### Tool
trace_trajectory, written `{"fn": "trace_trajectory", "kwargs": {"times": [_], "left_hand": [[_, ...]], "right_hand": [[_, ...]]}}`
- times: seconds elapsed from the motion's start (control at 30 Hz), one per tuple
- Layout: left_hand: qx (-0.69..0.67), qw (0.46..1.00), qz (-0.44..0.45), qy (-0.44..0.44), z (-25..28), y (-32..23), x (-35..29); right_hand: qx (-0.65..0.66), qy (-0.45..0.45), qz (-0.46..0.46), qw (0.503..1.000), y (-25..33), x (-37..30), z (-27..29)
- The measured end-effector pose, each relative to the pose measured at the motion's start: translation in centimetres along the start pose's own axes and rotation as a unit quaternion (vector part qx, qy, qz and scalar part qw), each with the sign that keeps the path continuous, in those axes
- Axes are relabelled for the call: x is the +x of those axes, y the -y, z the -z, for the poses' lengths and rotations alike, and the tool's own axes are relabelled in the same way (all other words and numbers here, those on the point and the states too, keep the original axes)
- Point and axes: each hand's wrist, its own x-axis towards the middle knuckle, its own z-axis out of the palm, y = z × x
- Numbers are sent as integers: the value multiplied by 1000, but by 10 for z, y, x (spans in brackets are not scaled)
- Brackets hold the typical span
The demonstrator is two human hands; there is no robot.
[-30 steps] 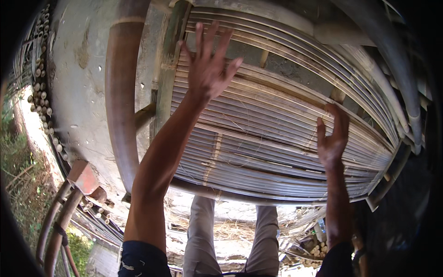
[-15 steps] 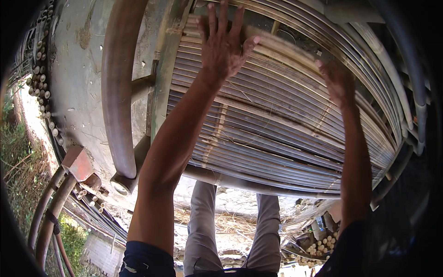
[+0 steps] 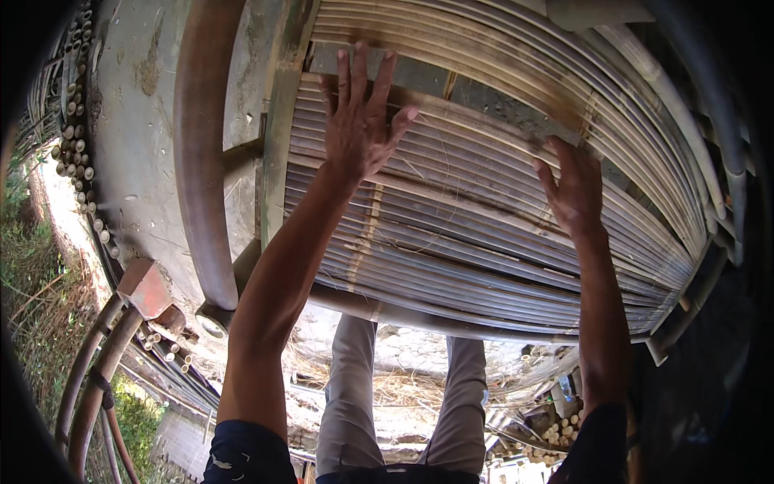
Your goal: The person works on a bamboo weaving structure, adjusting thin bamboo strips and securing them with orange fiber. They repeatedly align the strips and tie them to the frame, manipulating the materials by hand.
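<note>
My left hand (image 3: pixel 359 129) is open, its fingers spread and pointing away from me. It is over the far edge of the near group of slats (image 3: pixel 451 194), at the left end of a gap. Opposite it, my right hand (image 3: pixel 574 184) is also open, with the thumb apart, over the right part of the same slat edge. Neither hand holds anything visible; palm contact with the slats cannot be made out. The slats look like thin bamboo strips laid side by side as a bench top. Beyond the gap lies another group of slats (image 3: pixel 484 44).
A thick bamboo pole (image 3: pixel 200 153) stands left of the bench frame (image 3: pixel 284 113). Cut bamboo ends (image 3: pixel 78 153) are stacked at far left, above a reddish block (image 3: pixel 145 289). More cut pieces (image 3: pixel 562 431) lie at lower right. A bamboo rail (image 3: pixel 451 329) edges the bench before my legs.
Both hands have moved toward me and slightly left. The far edge of the near slats has come nearer, and more of the far slats shows.
</note>
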Motion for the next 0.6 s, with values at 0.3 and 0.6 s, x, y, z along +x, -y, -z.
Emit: {"fn": "trace_trajectory", "kwargs": {"times": [0.3,0.6], "left_hand": [[-44,997,15,-62,8,-4,7],[-20,998,-2,-54,17,-11,18]], "right_hand": [[19,146,-168,975,18,38,32],[34,88,-199,975,-3,30,13]]}}
